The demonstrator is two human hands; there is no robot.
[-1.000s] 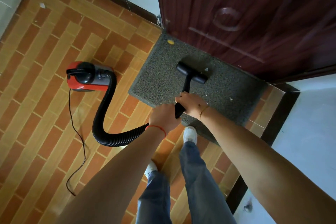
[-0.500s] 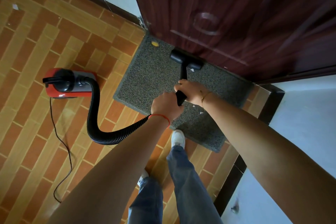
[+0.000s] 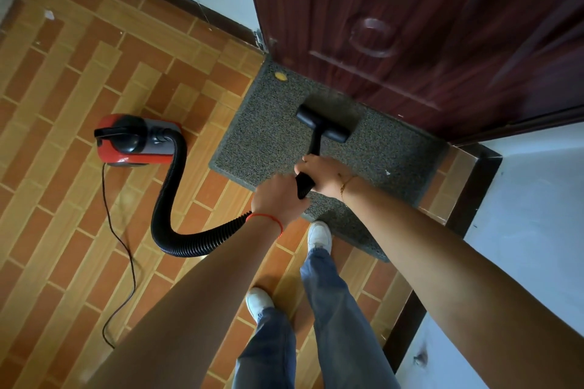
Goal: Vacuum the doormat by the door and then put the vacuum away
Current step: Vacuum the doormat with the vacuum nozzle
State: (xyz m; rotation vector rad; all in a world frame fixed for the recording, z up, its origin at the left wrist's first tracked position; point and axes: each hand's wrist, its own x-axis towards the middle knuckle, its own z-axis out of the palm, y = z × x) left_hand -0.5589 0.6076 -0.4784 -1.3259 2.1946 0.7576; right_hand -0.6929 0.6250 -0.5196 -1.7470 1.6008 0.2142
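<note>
The person's right hand is wrapped around the black wand of the vacuum, and the left hand grips just behind it, where the ribbed hose joins; both hands have closed fingers on the tool. The floor nozzle rests flat on the grey doormat, in its middle strip toward the door edge but no longer pressed against the dark red door. Half a second ago the nozzle sat right up at the door's foot; it has since been drawn back toward the person, which reads as the return half of a push-and-pull stroke. A second ago it lay about where it is now, so one full pass over this strip looks finished.

A yellow spot remains near the mat's far left corner, and a pale fleck lies toward the right edge; whether these are loose crumbs or marks in the pile is hard to tell. Those outer parts probably still need passes. The red canister sits on the tiled floor beside the mat's left edge, its cord trailing, so putting it away is not yet begun.
</note>
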